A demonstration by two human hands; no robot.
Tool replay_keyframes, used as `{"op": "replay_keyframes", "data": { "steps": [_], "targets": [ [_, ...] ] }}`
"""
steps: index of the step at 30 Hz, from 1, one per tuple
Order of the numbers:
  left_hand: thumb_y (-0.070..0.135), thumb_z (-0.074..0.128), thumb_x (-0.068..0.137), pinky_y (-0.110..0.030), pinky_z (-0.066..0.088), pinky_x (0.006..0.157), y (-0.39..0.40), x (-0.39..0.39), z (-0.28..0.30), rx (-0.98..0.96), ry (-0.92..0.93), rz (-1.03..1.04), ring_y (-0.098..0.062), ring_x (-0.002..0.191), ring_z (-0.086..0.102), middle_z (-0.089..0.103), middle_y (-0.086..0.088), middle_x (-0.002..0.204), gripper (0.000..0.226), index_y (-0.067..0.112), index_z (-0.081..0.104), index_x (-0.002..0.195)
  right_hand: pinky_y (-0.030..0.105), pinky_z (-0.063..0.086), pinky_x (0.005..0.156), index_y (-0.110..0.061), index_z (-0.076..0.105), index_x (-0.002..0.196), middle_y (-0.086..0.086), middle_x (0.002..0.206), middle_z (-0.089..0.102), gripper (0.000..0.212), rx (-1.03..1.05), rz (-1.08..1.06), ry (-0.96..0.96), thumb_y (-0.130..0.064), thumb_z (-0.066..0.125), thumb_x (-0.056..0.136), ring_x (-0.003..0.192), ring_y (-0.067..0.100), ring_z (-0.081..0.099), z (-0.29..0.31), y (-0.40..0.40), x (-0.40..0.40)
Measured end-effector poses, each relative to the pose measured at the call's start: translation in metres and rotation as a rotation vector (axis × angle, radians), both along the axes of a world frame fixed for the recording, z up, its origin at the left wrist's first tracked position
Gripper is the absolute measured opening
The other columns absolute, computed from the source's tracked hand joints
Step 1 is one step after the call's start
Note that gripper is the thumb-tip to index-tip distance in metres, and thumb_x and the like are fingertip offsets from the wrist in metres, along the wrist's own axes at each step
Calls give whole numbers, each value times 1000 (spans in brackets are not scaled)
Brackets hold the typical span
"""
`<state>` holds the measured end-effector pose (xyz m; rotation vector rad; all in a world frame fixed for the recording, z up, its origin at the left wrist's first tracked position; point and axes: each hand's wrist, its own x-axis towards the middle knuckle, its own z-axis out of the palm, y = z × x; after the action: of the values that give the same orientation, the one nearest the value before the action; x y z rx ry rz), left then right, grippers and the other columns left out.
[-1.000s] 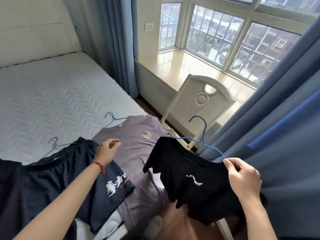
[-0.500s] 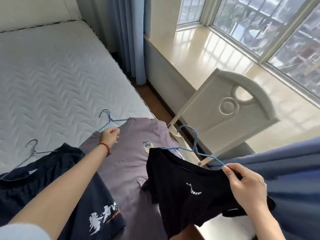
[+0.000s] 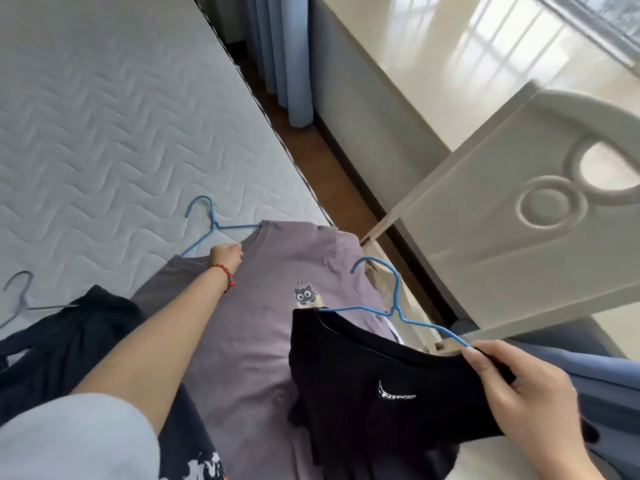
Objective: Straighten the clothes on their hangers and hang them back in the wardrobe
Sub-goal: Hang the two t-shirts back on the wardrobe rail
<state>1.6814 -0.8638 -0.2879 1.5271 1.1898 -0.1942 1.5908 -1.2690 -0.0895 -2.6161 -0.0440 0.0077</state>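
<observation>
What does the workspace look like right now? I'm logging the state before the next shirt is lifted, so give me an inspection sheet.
Surface: white quilted mattress, bare of bedding.
Job's things: purple T-shirt lying flat on a blue hanger; black T-shirt held up on a second blue hanger; dark navy garment on a grey hanger.
Clutter: nothing seen.
Hands: left hand at the purple collar; right hand pinches the black shirt's shoulder.
Cables: nothing seen.
Surroundings: white chair, blue curtain, window sill.
</observation>
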Motion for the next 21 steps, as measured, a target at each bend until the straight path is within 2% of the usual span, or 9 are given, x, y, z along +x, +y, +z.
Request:
{"op": "replay_keyframes", "data": {
  "steps": [3, 5, 7, 9, 10, 12, 15, 18, 21],
  "targets": [
    [17, 36, 95, -19, 25, 51, 3, 19, -23, -65, 23, 42, -9, 43, 46, 43, 1, 64, 33, 16, 41, 63, 17, 39, 56, -35, 61, 81, -32, 90, 55, 17, 57, 41, -36, -47, 52, 75, 65, 2, 52, -15, 3, 16],
    [15, 31, 95, -20, 29, 56, 5, 31, -38, -153, -13, 126, -7, 46, 52, 45, -1, 70, 31, 14, 42, 66, 14, 40, 56, -34, 66, 71, -33, 90, 55, 26, 82, 51, -44, -50, 46, 74, 65, -3, 52, -28, 4, 24],
    [14, 28, 98, -23, 43, 73, 9, 45, -45, -245, -92, 230, -12, 76, 57, 54, -5, 89, 29, 7, 47, 78, 18, 41, 57, -25, 71, 71, -29, 89, 58, 35, 70, 58, -42, -50, 46, 74, 66, -1, 54, -42, 2, 30],
    [17, 31, 98, -28, 47, 85, 15, 60, -50, -282, -166, 318, -18, 98, 57, 53, -11, 109, 25, 6, 48, 82, 22, 41, 58, -21, 72, 72, -19, 66, 62, 37, 54, 80, -48, -47, 47, 75, 64, 4, 53, -54, 1, 34],
    [19, 34, 98, -28, 48, 79, 17, 65, -51, -293, -183, 339, -19, 100, 57, 53, -11, 108, 25, 10, 46, 79, 23, 41, 57, -19, 72, 71, -20, 58, 60, 36, 48, 100, -56, -46, 48, 75, 63, 5, 53, -58, 2, 36],
    [24, 37, 98, -24, 47, 70, 22, 69, -53, -317, -205, 353, -18, 99, 56, 57, -9, 96, 26, 13, 45, 76, 23, 40, 54, -18, 71, 71, -16, 60, 61, 35, 43, 131, -65, -43, 48, 77, 62, 6, 52, -64, 4, 38],
    [30, 34, 98, -20, 44, 61, 26, 67, -60, -383, -218, 375, -14, 91, 57, 61, -3, 92, 30, 13, 48, 77, 20, 41, 54, -17, 71, 72, -16, 63, 62, 34, 47, 158, -61, -41, 48, 79, 64, 4, 53, -70, 4, 37],
    [30, 30, 100, -21, 44, 70, 22, 66, -58, -422, -260, 433, -16, 115, 51, 61, 6, 76, 31, 19, 48, 77, 16, 41, 56, -18, 71, 73, -25, 70, 61, 32, 66, 160, -55, -41, 49, 78, 66, 1, 54, -69, 3, 34],
    [26, 29, 100, -26, 43, 86, 10, 64, -41, -445, -327, 461, -19, 129, 45, 59, 4, 92, 30, 20, 48, 78, 12, 40, 58, -19, 71, 75, -27, 72, 61, 32, 103, 138, -47, -43, 50, 78, 67, 0, 55, -61, -3, 30]
  ]
}}
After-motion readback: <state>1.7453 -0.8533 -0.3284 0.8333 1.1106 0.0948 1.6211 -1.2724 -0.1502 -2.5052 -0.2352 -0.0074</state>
